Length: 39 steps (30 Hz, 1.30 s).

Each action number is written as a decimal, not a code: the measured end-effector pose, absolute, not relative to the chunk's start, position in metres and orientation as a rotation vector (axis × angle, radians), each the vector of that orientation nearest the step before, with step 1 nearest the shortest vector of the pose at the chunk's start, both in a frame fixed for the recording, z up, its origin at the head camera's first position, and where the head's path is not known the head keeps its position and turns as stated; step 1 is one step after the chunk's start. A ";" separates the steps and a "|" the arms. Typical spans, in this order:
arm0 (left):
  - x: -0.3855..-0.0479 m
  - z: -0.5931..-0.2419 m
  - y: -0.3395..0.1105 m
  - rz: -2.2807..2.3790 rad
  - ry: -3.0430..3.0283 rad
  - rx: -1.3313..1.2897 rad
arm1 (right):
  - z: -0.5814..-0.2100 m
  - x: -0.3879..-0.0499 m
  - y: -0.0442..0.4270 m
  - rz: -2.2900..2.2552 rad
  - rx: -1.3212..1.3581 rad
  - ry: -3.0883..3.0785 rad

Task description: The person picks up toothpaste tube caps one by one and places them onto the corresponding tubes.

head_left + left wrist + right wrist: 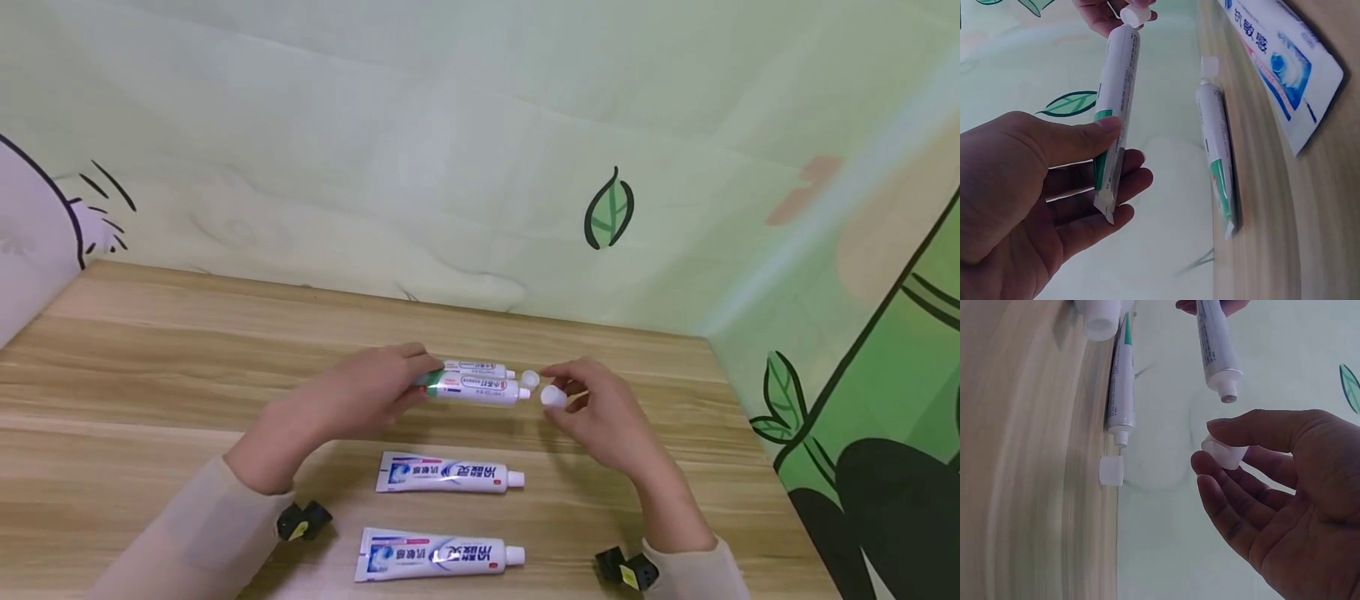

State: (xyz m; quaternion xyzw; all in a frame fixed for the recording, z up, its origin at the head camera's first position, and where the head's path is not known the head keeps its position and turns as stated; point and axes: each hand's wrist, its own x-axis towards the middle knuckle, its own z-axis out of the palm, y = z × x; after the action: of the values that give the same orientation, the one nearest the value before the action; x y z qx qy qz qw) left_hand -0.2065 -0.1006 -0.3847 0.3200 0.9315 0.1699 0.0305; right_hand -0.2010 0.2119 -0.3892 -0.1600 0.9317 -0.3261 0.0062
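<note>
- Pale green wall (420, 150), printed with leaves, rises along the twelve o'clock edge of the wooden worktop (187, 350) and bounds its three o'clock side.
- On the worktop, in the head view, sideways room looks widest toward nine o'clock.
- Left hand (352, 387) pinches the held tube (480, 390) at its green, nine o'clock end, thumb against fingers.
- Right hand (600, 408), past the tube's three o'clock end, pinches the held cap (553, 396) between thumb and fingertips.
- Front tube (431, 557) and middle tube (442, 473) of toothpaste lie toward six o'clock, well apart, both capped.
- Held tube is lifted, nozzle bare; the back tube (1213, 125) lies toward twelve o'clock, also uncapped. So two are open, two closed.
- Loose cap (1110, 470) rests just beside the back tube's nozzle, toward three o'clock.
- Held cap stands apart from its nozzle; whether it is coming off or going on cannot be told.
</note>
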 end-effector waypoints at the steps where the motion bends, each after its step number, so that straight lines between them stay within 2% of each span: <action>1: -0.207 -0.384 -0.101 0.530 2.872 0.986 | -0.388 -0.201 0.211 -1.029 -0.506 2.919; 10: -0.205 -0.376 -0.102 0.596 2.894 1.024 | -0.384 -0.198 0.212 -1.053 -0.568 2.974; 23: -0.205 -0.373 -0.103 0.591 2.936 1.084 | -0.379 -0.197 0.210 -1.188 -0.498 3.006; 39: -0.204 -0.372 -0.100 0.567 2.942 1.135 | -0.381 -0.193 0.206 -1.243 -0.660 2.923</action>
State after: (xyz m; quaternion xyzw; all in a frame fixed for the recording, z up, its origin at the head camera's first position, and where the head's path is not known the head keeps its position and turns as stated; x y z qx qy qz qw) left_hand -0.2039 -0.1003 -0.3719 0.3541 0.9178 0.1769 -0.0313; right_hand -0.1927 0.2065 -0.3812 -0.2032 0.8998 -0.3826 -0.0515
